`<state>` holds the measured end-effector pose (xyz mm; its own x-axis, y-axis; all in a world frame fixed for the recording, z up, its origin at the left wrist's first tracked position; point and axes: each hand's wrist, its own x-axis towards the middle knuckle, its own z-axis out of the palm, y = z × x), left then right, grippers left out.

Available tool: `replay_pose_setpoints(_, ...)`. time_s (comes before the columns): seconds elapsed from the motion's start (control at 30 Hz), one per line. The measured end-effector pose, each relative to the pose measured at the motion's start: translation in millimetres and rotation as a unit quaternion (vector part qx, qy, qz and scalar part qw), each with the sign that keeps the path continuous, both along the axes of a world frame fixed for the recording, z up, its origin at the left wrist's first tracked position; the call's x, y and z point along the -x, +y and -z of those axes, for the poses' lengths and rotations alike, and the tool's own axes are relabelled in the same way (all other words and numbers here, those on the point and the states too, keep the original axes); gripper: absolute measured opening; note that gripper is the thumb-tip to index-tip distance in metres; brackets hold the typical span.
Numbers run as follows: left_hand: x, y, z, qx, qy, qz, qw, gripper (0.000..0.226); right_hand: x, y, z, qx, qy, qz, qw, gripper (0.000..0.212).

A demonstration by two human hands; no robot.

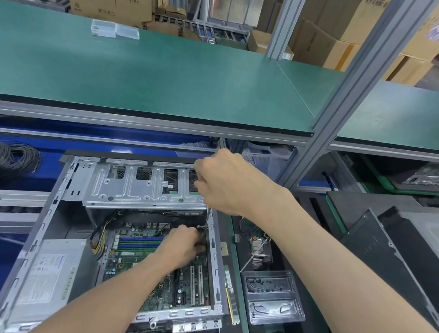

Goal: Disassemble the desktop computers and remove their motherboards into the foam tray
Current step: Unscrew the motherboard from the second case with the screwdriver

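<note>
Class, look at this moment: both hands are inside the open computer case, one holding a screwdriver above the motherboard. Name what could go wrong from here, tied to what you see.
1. The screwdriver, gripped by the right hand, stands near the case's right wall; a slip could gouge the motherboard.
2. The left hand has its fingers beside the tip and might get jabbed.
3. A loosened screw could drop among the expansion slots and get lost.

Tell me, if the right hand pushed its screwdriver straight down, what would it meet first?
Probably the motherboard near the left hand's fingertips; the right hand aims the screwdriver there, though depth is unclear.
</note>
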<state>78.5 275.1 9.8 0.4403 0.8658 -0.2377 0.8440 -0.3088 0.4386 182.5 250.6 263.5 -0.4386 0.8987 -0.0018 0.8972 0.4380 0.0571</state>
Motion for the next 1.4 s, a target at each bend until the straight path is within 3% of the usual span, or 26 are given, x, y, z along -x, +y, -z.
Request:
replay_pose_setpoints(0.07, -5, 1, 2, 0.009, 0.017, -0.008, 1.0, 0.031, 0, 0, -2, 0.035, 0.018, -0.024, 0.999, 0.003)
replay_pose_setpoints(0.17, -10, 0, 7, 0.011, 0.031, -0.006, 0.999, 0.029, 1, -3, -7, 0.079, 0.047, -0.054, 0.994, 0.021)
replay_pose_setpoints(0.4, -9, 1, 14, 0.009, 0.038, -0.014, 0.999, 0.022, 5, -3, -4, -0.055, -0.01, 0.034, 0.998, 0.033)
replay_pose_setpoints(0.57, -10, 2, 13, -0.002, 0.043, -0.008, 0.999, 0.024, 4, 4, -5, 0.048, 0.013, -0.025, 0.998, 0.01)
replay_pose_setpoints(0.67, -10, 2, 13, 0.005, 0.039, -0.009, 0.999, 0.023, -2, 1, -10, 0.111, 0.061, -0.054, 0.991, 0.028)
replay_pose_setpoints(0.73, -9, 2, 13, 0.008, 0.036, -0.007, 0.999, 0.019, -4, -1, -7, 0.067, 0.067, -0.043, 0.995, 0.024)
replay_pose_setpoints(0.8, -9, 2, 15, 0.01, 0.031, -0.005, 0.999, 0.019, -5, -1, -4, -0.015, 0.011, 0.015, 1.0, 0.03)
replay_pose_setpoints(0.87, -9, 3, 16, 0.011, 0.028, -0.002, 1.0, 0.025, -4, 2, -4, -0.034, -0.014, 0.056, 0.998, 0.032)
replay_pose_setpoints(0.97, -10, 3, 17, 0.013, 0.028, -0.003, 1.0, 0.027, -3, 5, -4, 0.029, 0.004, 0.011, 1.0, 0.006)
replay_pose_setpoints(1.1, -11, 2, 18, 0.018, 0.03, -0.012, 0.999, 0.03, -8, 0, -8, 0.13, 0.082, -0.033, 0.988, 0.029)
replay_pose_setpoints(1.17, -11, 2, 18, 0.016, 0.027, -0.011, 0.999, 0.026, -9, -3, -6, 0.079, 0.079, -0.018, 0.994, 0.03)
replay_pose_setpoints(1.27, -10, 1, 17, 0.012, 0.026, -0.005, 1.0, 0.025, -9, -1, -4, -0.039, -0.021, 0.061, 0.997, 0.041)
replay_pose_setpoints(1.33, -10, 1, 17, 0.01, 0.025, -0.004, 1.0, 0.027, -6, 0, -4, -0.026, -0.019, 0.053, 0.998, 0.03)
replay_pose_setpoints(1.4, -11, 1, 18, 0.007, 0.03, -0.002, 1.0, 0.029, -4, 1, -5, 0.029, 0.003, 0.008, 1.0, 0.007)
